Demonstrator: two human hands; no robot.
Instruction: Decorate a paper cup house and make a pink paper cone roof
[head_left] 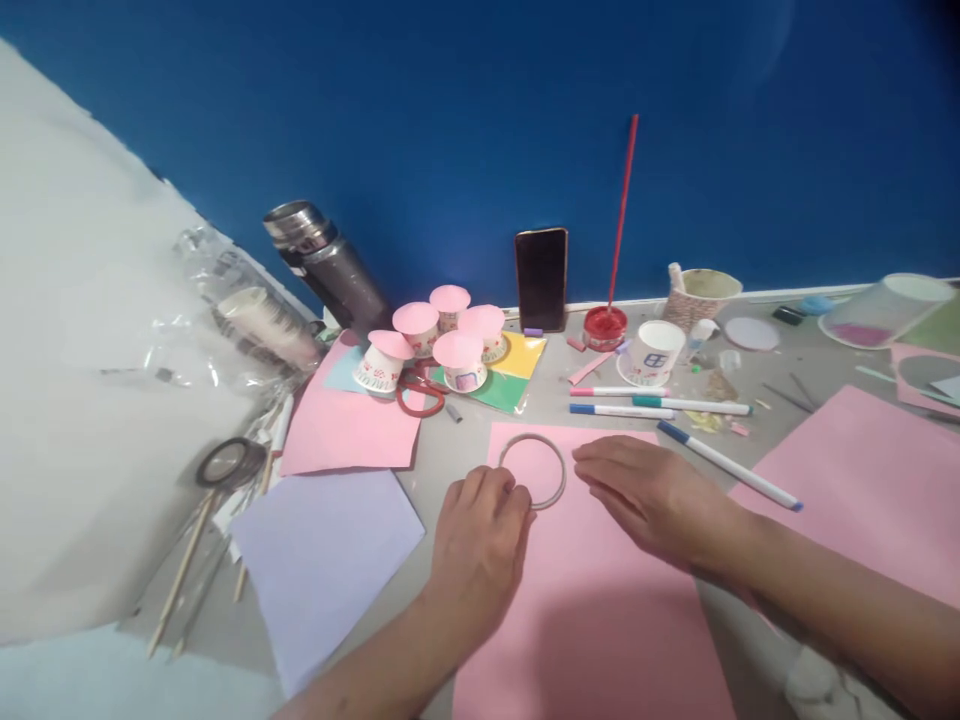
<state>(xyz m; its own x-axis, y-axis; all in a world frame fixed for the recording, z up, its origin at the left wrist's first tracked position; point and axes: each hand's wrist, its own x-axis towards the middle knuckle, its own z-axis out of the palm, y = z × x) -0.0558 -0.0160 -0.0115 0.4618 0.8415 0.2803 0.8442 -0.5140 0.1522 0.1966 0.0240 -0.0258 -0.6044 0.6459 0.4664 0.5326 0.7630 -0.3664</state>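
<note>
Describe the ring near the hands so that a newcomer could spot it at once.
Start at the pink sheet nearest the camera. At its far edge a thin pale ring lies flat between the left hand and right hand. It is the only open hoop; the tape roll far left is dark and thicker.

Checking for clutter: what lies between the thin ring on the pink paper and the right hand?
Nothing: in the head view only bare pink paper sheet separates the thin ring from the right hand.

Even, fairly bright light from above; soft shadow under the left hand on the pink sheet; whole frame slightly soft; edges bend and smear; white glare at left; dark upper-right corner.
</note>
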